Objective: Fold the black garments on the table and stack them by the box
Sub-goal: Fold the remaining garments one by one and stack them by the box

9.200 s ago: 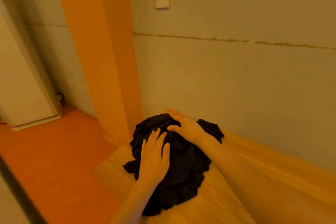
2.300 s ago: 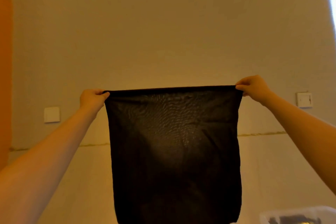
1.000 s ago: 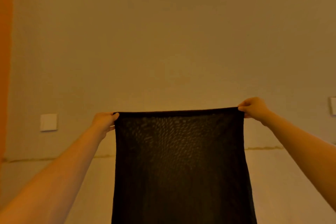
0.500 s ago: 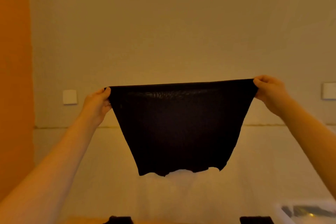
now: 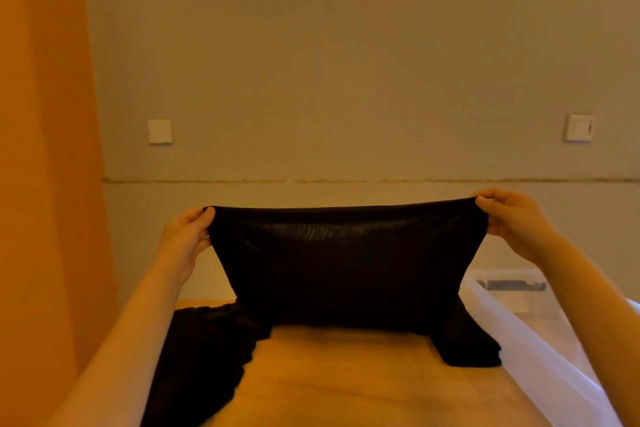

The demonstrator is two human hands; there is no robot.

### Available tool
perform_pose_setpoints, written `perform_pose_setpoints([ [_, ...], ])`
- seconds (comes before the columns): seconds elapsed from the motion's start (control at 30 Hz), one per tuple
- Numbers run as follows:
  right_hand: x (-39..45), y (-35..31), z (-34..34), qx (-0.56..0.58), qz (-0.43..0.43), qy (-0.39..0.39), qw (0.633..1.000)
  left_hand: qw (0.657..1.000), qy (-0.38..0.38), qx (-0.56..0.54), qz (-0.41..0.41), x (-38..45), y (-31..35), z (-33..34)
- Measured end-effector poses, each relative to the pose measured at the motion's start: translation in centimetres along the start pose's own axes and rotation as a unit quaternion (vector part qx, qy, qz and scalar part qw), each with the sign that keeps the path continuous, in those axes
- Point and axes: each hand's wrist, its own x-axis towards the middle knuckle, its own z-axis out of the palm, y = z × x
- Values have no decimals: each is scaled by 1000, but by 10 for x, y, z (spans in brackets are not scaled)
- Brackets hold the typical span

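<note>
I hold a black garment (image 5: 343, 267) stretched out in front of me above the wooden table (image 5: 346, 378). My left hand (image 5: 185, 239) pinches its upper left corner and my right hand (image 5: 512, 222) pinches its upper right corner. The cloth hangs down and its lower edge is close to the table top. A crumpled heap of black garments (image 5: 201, 357) lies on the table at the left. A folded black stack (image 5: 467, 340) sits at the right, next to the clear plastic box (image 5: 512, 291).
A translucent white lid or sheet (image 5: 554, 367) runs along the table's right side. The wall is close behind the table, with two white switch plates (image 5: 160, 131). An orange panel (image 5: 45, 149) stands at the left.
Both hands have come down with the garment, from chest height against the wall to just above the table. The view has tilted down, so the heap, the stack and the box show.
</note>
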Motion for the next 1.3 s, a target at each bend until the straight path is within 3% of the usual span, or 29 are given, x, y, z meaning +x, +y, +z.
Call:
perform_pose_setpoints([
  [0.4, -82, 3, -16, 18, 42, -46, 998, 997, -47, 13, -59, -88, 7, -33],
  [0.67, -92, 4, -20, 39, 64, -59, 995, 994, -73, -17, -73, -95, 11, -34],
  [1.07, -20, 106, 4, -28, 200, 15, 979, 982, -24, 71, -171, -13, -76, 1],
  [1.3, 84, 183, 36, -164, 265, 47, 949, 967, 11, 141, -210, 87, -147, 31],
])
